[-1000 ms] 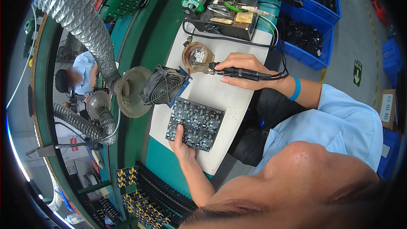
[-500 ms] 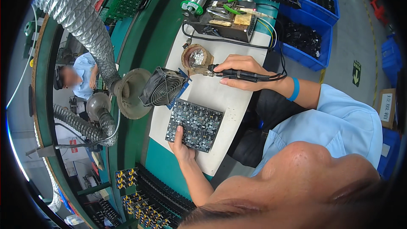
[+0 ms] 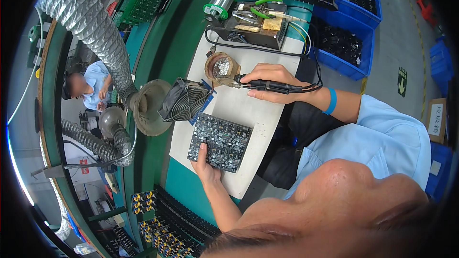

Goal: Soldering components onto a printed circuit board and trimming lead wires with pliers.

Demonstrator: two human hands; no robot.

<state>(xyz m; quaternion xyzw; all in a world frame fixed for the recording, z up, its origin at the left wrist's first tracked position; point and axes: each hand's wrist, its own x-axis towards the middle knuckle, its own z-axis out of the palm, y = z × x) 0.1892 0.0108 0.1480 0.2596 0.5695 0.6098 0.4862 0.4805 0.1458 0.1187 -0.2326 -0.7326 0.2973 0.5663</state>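
In my left hand (image 3: 207,168) is a dark circuit board panel (image 3: 224,136), gripped at its near left edge with the thumb on top. The panel is tilted over a white work board (image 3: 253,155). My right hand (image 3: 275,83) is closed around the black handle of a soldering iron (image 3: 270,85). Its metal end reaches to the rim of a small round crusted pot (image 3: 210,69) with shiny silvery metal inside. Whether the tip touches the metal is hard to see. A small black fan (image 3: 184,102) stands just beyond the panel.
A solder wire spool (image 3: 222,1) and a tool box (image 3: 260,31) with green-handled pliers (image 3: 263,7) are at the far side. Blue bins (image 3: 344,64) with black parts stand right. A fume hose (image 3: 91,24) hangs left; a person (image 3: 93,86) works beyond the bench.
Both my hands keep their grips and stay nearly in place. The view has shifted slightly. The person beyond the bench has moved their arms a little.
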